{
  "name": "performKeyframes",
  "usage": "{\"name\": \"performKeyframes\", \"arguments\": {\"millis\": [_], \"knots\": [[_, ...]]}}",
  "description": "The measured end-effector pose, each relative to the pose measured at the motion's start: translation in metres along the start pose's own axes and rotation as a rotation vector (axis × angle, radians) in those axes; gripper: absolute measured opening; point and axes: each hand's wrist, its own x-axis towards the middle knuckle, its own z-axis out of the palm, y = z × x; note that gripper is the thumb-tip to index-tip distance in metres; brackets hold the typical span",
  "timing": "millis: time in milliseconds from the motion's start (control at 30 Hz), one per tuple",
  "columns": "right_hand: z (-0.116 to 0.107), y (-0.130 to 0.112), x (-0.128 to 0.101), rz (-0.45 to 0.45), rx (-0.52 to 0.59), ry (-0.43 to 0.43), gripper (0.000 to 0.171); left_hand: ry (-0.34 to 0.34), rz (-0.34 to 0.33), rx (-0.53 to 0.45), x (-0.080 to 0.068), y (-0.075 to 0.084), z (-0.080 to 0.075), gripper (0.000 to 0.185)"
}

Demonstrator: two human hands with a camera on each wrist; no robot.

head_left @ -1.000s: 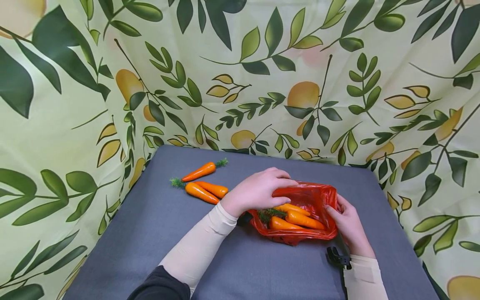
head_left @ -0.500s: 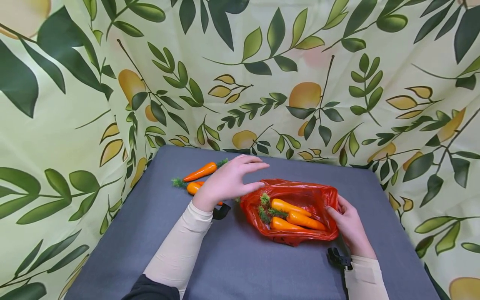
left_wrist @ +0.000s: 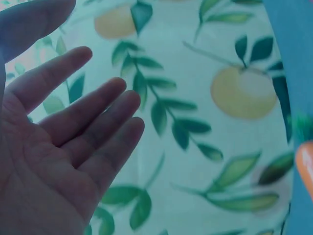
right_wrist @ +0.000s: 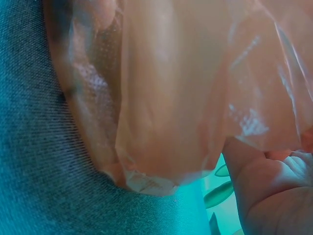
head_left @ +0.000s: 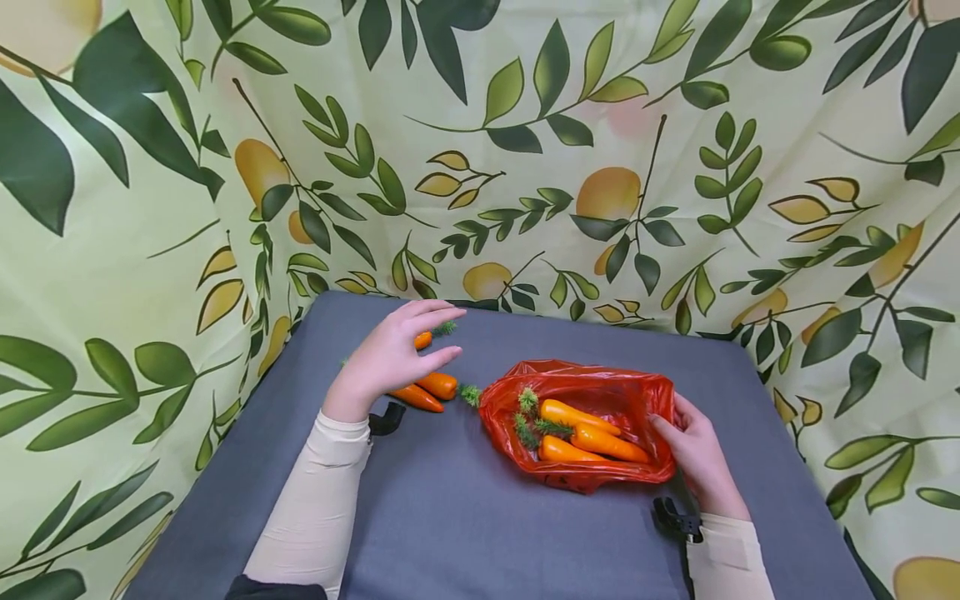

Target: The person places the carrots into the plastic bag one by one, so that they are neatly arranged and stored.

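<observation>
A red plastic bag lies with its mouth open on the grey table. Several orange carrots with green tops are inside it. My right hand grips the bag's right rim, thumb inside and fingers behind the wall. In the right wrist view the bag fills most of the frame, beside the palm. My left hand hovers over loose carrots to the left, partly covering them. Its fingers are spread and hold nothing, as the left wrist view of the hand also shows.
The grey table reaches back to a cloth wall printed with leaves and fruit. Similar cloth hangs at both sides. One more loose carrot shows behind the left hand. Dark camera mounts sit at both wrists.
My left hand has moved left from above the bag to above the loose carrots, uncovering the bag's mouth. The right hand and the bag have stayed nearly in place.
</observation>
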Motion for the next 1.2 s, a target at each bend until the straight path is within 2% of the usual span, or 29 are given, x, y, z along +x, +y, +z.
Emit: {"name": "performKeyframes", "arguments": {"millis": [100, 267, 400, 533, 833, 1200], "knots": [[0.002, 0.001, 0.001, 0.000, -0.012, -0.001, 0.062, 0.013, -0.057, -0.005, -0.009, -0.012, -0.010, 0.056], [0.003, 0.000, 0.000, -0.004, 0.002, -0.002, 0.061, 0.056, -0.076, -0.027, -0.014, -0.025, -0.021, 0.056], [0.004, -0.002, -0.001, -0.004, 0.004, -0.004, 0.061, 0.078, -0.104, -0.039, -0.016, -0.034, -0.024, 0.056], [0.004, -0.003, -0.003, 0.002, -0.003, -0.010, 0.063, 0.067, -0.148, -0.036, -0.019, -0.048, -0.025, 0.055], [0.002, -0.006, -0.002, -0.002, 0.007, -0.018, 0.064, 0.058, -0.216, -0.070, -0.024, -0.085, -0.017, 0.057], [0.004, -0.002, 0.000, -0.015, -0.010, -0.011, 0.064, 0.079, -0.296, -0.100, -0.027, -0.118, 0.003, 0.058]]}}
